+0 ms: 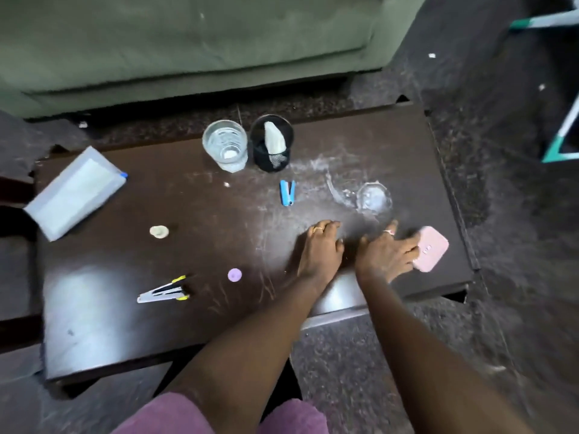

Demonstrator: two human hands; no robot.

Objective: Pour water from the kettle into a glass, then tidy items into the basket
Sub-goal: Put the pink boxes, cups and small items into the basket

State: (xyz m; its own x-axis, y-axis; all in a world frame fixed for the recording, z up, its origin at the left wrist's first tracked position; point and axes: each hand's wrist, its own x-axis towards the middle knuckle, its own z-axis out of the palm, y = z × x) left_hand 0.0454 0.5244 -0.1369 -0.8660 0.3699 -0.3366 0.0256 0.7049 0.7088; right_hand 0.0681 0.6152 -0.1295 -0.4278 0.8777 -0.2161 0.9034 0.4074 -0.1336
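Note:
A clear glass (225, 145) with water in it stands at the back middle of the dark table (125, 308). Beside it on the right stands a black mesh basket (272, 143) with a white item inside. My left hand (321, 249) rests flat on the table, fingers spread, holding nothing. My right hand (387, 253) lies next to it, its fingers touching the left edge of a pink rectangular case (430, 249) near the table's right end. No kettle is in view.
On the table lie a blue clip (287, 192), a clear round lid (374, 196), a grey-white packet (76, 192), a cream blob (159, 231), a purple disc (234, 274) and a yellow-black cutter (164, 291). A green sofa (188, 42) stands behind.

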